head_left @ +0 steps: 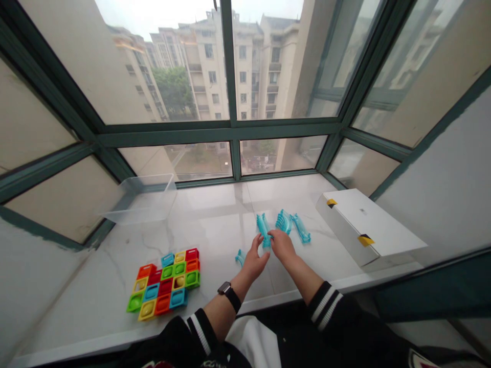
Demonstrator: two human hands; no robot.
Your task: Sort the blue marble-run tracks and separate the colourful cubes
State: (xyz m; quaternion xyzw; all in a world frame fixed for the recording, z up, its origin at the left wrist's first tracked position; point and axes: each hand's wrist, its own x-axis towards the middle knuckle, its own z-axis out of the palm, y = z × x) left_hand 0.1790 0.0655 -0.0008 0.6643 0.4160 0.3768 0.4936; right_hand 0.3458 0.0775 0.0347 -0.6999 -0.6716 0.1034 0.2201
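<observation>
A translucent blue plastic track piece (263, 223) stands out past my fingertips, its far end pointing toward the window. My left hand (254, 261) grips its near end from the left, the thumb somewhat apart from the fingers. From the other side, my right hand (283, 247) pinches the same piece, its fingers curled and partly hidden. Just beyond the right hand lie a curved blue piece (284, 221) and a straighter blue piece (301, 228). A small curved blue piece (240, 257) rests left of my left hand.
Colourful square blocks (166, 286) form a cluster at the front left of the white marble-look sill (215, 214). Behind them sits a clear plastic bin (140, 214). A white box (368, 220) with yellow-black tabs stands at the right. Green-framed windows (164, 134) border the back.
</observation>
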